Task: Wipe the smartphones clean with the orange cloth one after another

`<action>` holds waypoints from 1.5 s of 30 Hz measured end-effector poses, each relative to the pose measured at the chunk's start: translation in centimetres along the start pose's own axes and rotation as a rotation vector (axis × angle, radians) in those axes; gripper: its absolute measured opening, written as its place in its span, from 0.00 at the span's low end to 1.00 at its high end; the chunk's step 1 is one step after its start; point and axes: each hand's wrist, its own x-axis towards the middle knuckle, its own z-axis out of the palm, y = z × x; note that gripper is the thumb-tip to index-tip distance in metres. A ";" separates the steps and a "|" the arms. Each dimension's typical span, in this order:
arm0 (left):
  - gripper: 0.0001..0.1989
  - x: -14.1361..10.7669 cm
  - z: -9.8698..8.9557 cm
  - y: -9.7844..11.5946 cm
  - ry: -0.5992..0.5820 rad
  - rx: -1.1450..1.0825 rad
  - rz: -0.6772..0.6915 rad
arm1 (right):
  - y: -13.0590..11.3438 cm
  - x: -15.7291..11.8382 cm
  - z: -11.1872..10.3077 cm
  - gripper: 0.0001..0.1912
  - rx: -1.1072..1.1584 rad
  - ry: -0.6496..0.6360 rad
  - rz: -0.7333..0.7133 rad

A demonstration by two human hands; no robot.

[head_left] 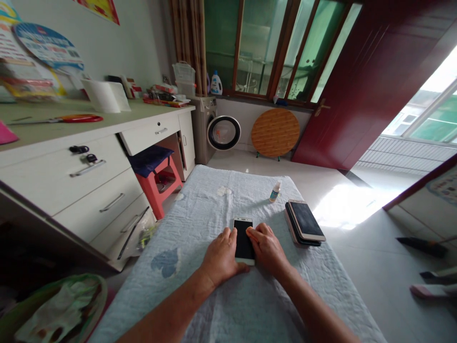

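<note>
Phone [244, 244] is at lower centre of the frame, flat on the cloth-covered surface [200, 209], dark screen up, between my 2 grips. Its long axis runs roughly up-down in the frame, top end away from me, bottom end toward me.

Left grip [219, 256]: closed on the phone from the left, fingers against the left long edge, thumb across by the bottom end. Right grip [270, 246]: fingers bunched on a small orange piece [251, 232], at the upper part of the phone's right long edge. Can't tell what the piece is; my fingers cover most of it.

Key relation: phone lies right of my left grip and left of my right grip, with 0 clear gap on either side. Neither is plainly nearer. Left has the lower left side, right has the upper right.

Further right in the frame: phone stack [306, 220], at least 2 deep, topmost screen up, apart from my right grip. Small spray bottle [274, 192] stands above the right grip in the frame, left of the stack, clear of both.
</note>
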 end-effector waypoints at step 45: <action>0.47 0.1 -0.7 0.9 0.020 -0.022 -0.029 | 1.7 3.7 1.6 0.18 -0.136 -0.011 0.186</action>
